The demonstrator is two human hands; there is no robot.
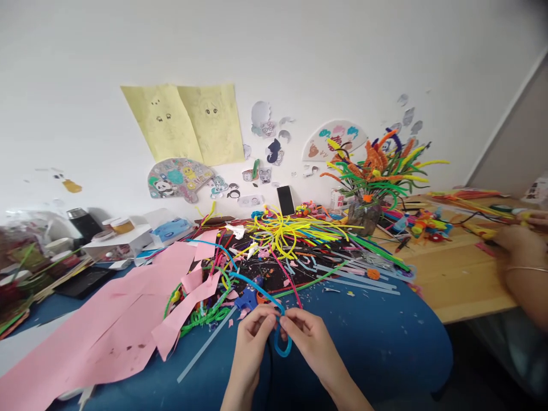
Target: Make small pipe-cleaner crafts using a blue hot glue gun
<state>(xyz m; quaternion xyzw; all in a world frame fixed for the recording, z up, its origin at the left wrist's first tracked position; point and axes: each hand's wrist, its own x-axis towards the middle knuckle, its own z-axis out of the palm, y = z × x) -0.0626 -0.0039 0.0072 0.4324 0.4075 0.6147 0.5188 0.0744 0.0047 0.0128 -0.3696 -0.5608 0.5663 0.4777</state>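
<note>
Two hands, left hand and right hand, come close together at the blue table, both pinching a blue pipe cleaner whose loop hangs between them. Looks like the bending step to me; next calls for a firm pinch above that loop.

Apparently a craft room: yellow pipe cleaners, pink paper, wall drawings

Bare, both of them, the left grip and the right grip showed slender fingers, and there, narrow wrists widened smoothly into equally bare forearms!
</note>
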